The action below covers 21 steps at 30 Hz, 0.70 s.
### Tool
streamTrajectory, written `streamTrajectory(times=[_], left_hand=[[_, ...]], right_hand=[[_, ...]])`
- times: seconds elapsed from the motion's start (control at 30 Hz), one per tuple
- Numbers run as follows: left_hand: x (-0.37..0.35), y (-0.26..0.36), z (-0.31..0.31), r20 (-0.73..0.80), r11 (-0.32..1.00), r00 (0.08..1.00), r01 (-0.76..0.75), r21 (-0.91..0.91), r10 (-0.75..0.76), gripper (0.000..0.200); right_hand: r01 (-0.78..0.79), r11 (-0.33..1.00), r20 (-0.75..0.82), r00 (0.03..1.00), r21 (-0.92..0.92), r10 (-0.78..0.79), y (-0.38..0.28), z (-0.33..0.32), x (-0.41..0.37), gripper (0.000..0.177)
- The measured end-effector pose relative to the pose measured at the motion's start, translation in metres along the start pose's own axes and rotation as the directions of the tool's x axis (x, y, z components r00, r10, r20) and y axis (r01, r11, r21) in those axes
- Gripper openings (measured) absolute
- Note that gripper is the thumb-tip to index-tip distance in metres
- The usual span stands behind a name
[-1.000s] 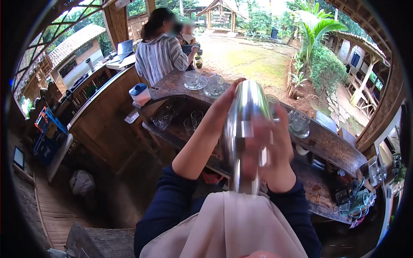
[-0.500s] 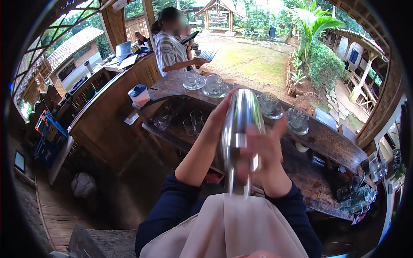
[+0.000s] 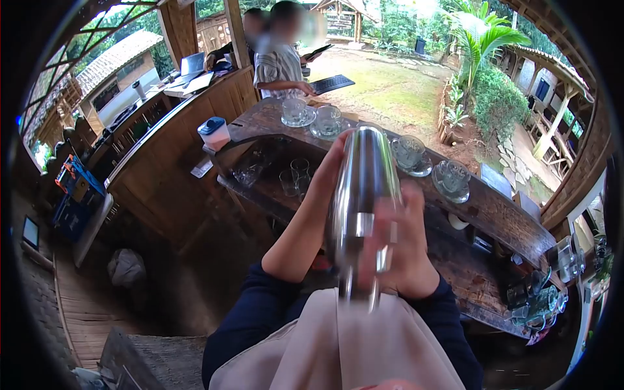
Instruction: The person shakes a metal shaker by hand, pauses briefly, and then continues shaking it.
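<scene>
A shiny metal cocktail shaker (image 3: pixel 366 175) is held up in front of my chest, its broad end away from me and its narrow end towards me. My left hand (image 3: pixel 334 159) grips it along the far left side, most of its fingers hidden behind the metal. Around the lower right part wraps my right hand (image 3: pixel 404 244), blurred by motion. Beyond the shaker, glass cups on saucers stand along the wooden counter: one cup (image 3: pixel 296 112) and another (image 3: pixel 327 122) to the left, a third cup (image 3: pixel 410 153) and more to the right.
A blue-lidded container (image 3: pixel 213 133) sits at the counter's left end. Drinking glasses (image 3: pixel 298 172) stand on the shelf below. More glassware (image 3: pixel 539 299) is at the lower right. Across the counter a person (image 3: pixel 276 68) holds a dark keyboard-like object (image 3: pixel 332 84).
The shaker stays in both hands, blurred in both frames. The person across the counter has shifted right, and the keyboard-like object is further out. My view has turned slightly.
</scene>
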State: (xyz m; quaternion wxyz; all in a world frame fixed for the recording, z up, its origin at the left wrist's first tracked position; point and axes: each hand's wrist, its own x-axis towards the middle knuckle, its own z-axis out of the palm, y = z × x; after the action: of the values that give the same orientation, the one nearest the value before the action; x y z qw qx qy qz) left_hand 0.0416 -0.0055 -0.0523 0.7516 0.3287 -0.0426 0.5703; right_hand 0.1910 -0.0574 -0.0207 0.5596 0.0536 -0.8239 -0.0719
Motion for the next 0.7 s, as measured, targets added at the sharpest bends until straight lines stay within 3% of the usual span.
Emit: streamTrajectory(times=[0.03,0.07,0.1,0.13,0.2,0.27,0.3,0.33,0.37,0.4,0.47,0.5,0.53,0.57,0.6,0.63,0.67,0.7], left_hand=[[0.006,0.006,-0.019,-0.153,0.987,0.977,0.138,-0.083,-0.149,0.045],[0.016,-0.007,-0.045,-0.332,0.996,0.943,0.024,0.088,0.007,0.032],[0.020,-0.010,-0.051,-0.451,0.999,0.892,-0.017,-0.051,-0.008,0.033],[0.021,-0.013,-0.053,-0.562,0.980,0.826,-0.079,-0.185,-0.040,0.034],[0.014,-0.001,-0.024,-0.459,0.979,0.888,-0.059,-0.193,-0.037,0.035],[0.003,0.015,0.007,-0.193,0.980,0.971,0.111,-0.167,-0.143,0.035],[-0.003,0.014,0.022,-0.253,0.992,0.959,0.119,-0.037,-0.124,0.037],[-0.012,0.007,0.040,-0.185,0.999,0.982,-0.039,-0.036,0.032,0.042],[-0.017,0.000,0.047,0.037,0.986,0.986,-0.165,0.030,0.164,0.044],[-0.019,-0.004,0.050,0.262,0.953,0.926,-0.297,0.067,0.271,0.047],[-0.009,-0.002,0.029,0.209,0.984,0.967,-0.163,0.064,0.147,0.050],[-0.003,0.005,0.013,0.101,0.999,0.995,0.022,0.046,-0.027,0.045],[0.007,0.008,-0.018,-0.188,0.980,0.968,0.142,-0.139,-0.167,0.040],[0.010,-0.003,-0.039,-0.178,0.988,0.983,0.020,-0.155,-0.048,0.037],[0.015,-0.010,-0.041,-0.167,0.980,0.983,-0.101,-0.171,0.072,0.035],[0.012,-0.015,-0.044,-0.167,0.980,0.984,-0.095,-0.177,0.065,0.035],[0.011,-0.015,-0.034,-0.178,0.995,0.981,-0.086,-0.051,0.076,0.033],[0.016,-0.010,-0.027,-0.175,0.994,0.980,-0.078,0.083,0.091,0.031]], right_hand=[[-0.096,0.985,-0.022,0.995,-0.145,0.094,0.027,0.010,-0.011,0.044],[-0.317,0.945,-0.080,0.947,-0.078,0.311,0.039,0.024,-0.011,0.049],[-0.563,0.787,-0.164,0.777,0.252,0.608,0.057,0.039,-0.015,0.049],[-0.686,0.619,-0.166,0.608,0.382,0.776,0.060,0.039,-0.016,0.054],[-0.596,0.768,-0.214,0.739,0.234,0.639,0.043,0.021,-0.005,0.059],[-0.282,0.959,-0.111,0.953,0.016,0.282,0.005,0.000,0.016,0.051],[-0.172,0.984,-0.060,0.983,0.054,0.175,-0.017,-0.008,0.020,0.050],[-0.062,0.993,-0.011,0.998,0.096,0.063,-0.029,-0.013,0.021,0.049],[0.297,0.953,-0.229,0.933,0.053,-0.278,-0.014,0.011,0.014,0.051],[0.603,0.795,-0.411,0.710,-0.064,-0.571,-0.001,0.034,0.017,0.052],[0.529,0.841,-0.380,0.760,-0.112,-0.528,0.001,0.020,0.009,0.057],[0.182,0.983,-0.238,0.954,-0.024,-0.183,0.010,0.014,-0.005,0.056],[-0.200,0.980,-0.068,0.978,0.001,0.199,0.017,0.011,-0.010,0.056],[-0.313,0.950,-0.014,0.950,-0.003,0.313,0.032,0.012,-0.002,0.041],[-0.550,0.813,-0.092,0.815,0.189,0.573,0.044,0.026,-0.003,0.045],[-0.583,0.784,-0.162,0.771,0.213,0.617,0.042,0.026,-0.007,0.045],[-0.604,0.760,-0.231,0.725,0.239,0.648,0.043,0.024,-0.006,0.044],[-0.507,0.848,-0.190,0.827,0.156,0.529,0.034,0.015,0.005,0.042]])
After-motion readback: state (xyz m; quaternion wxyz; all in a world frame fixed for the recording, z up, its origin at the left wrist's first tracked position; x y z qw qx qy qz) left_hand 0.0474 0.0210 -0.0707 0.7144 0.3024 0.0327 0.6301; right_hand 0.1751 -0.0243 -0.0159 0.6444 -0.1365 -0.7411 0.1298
